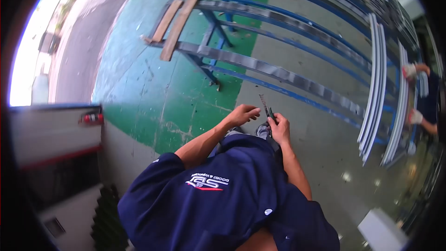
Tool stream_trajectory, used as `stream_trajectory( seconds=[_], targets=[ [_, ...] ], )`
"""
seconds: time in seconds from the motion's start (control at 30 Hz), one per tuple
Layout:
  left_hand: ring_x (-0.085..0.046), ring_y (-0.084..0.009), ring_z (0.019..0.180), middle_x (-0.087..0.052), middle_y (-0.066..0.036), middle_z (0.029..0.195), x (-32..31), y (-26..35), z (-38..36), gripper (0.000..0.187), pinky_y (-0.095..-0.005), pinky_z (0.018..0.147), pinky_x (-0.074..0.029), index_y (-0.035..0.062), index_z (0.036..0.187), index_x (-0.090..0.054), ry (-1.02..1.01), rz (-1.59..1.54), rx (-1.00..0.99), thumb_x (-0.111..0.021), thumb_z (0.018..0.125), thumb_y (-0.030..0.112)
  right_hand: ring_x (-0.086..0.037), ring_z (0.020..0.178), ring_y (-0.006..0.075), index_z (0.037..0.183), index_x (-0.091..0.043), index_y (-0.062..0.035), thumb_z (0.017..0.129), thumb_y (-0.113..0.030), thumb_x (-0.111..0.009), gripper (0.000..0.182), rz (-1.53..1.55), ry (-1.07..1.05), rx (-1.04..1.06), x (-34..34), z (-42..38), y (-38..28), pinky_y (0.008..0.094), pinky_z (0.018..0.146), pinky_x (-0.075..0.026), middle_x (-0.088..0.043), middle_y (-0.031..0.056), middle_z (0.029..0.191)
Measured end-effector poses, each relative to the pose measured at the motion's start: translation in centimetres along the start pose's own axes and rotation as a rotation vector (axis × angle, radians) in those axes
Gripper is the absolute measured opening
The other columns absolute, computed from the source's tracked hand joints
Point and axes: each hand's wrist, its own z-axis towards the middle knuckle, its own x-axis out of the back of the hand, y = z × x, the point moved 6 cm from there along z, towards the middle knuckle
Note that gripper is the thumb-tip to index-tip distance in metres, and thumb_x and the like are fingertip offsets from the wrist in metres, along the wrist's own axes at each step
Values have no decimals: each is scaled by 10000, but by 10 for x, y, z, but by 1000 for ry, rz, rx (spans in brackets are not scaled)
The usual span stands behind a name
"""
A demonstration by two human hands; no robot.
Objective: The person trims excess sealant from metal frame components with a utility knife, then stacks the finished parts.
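Note:
My right hand [279,129] grips a thin, dark cutter-like tool [266,105] whose narrow strip sticks up and away from me. Just to its left is my left hand [242,114], fingers curled together, fingertips close to the tool; I see nothing held in it. Both bare forearms reach out from my navy shirt [223,195] above the grey and green floor.
Long metal profiles [278,72] lie across blue trestles [211,60] ahead, with wooden slats [179,25] on their left end. White curved profiles [378,83] lean at the right. There, another person's gloved hands [411,70] handle them. A white and red panel [51,132] stands at the left.

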Motion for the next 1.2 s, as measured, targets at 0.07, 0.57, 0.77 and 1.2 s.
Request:
stream_trajectory(
  seconds=[0.07, 0.57, 0.77, 1.2],
  targets=[
    [-712, -224, 1041, -741, -140, 1159, -5, 15, 0, 564, -360, 850, -582, -17, 1277, -675, 103, -76, 17, -550, 1076, 495, -734, 697, 206, 1117, -678, 40, 964, -168, -713, 260, -92, -54, 121, -10, 15, -36, 360, 641, -557, -761, 144, 852],
    [-678, -176, 661, -690, -98, 805, 175, 18, -27, 346, -344, 587, -558, 1, 968, -636, 855, -599, -84, -565, 1079, 320, -778, 828, 283, 1251, -690, 26, 914, -192, -746, 405, -299, -560, 250, -75, 109, -121, 372, 780, -603, -773, 183, 1079],
    [-634, -137, 709, -705, -82, 856, 387, 32, -11, 331, -312, 558, -504, 3, 1110, -608, 1210, -133, -204, -689, 1020, 311, -746, 960, 362, 1232, -709, 1, 892, -260, -739, 430, -813, -385, 74, -58, 133, -64, 436, 857, -574, -770, 185, 1059],
    [-664, -361, 1161, -699, -176, 1195, 695, 92, 26, 445, -476, 973, -533, 91, 1189, -702, 1368, 455, 173, -830, 832, 325, -750, 866, 301, 1123, -748, 38, 908, -224, -700, 343, -272, 140, -752, -53, 60, 29, 416, 817, -579, -778, 177, 961]
  ],
)
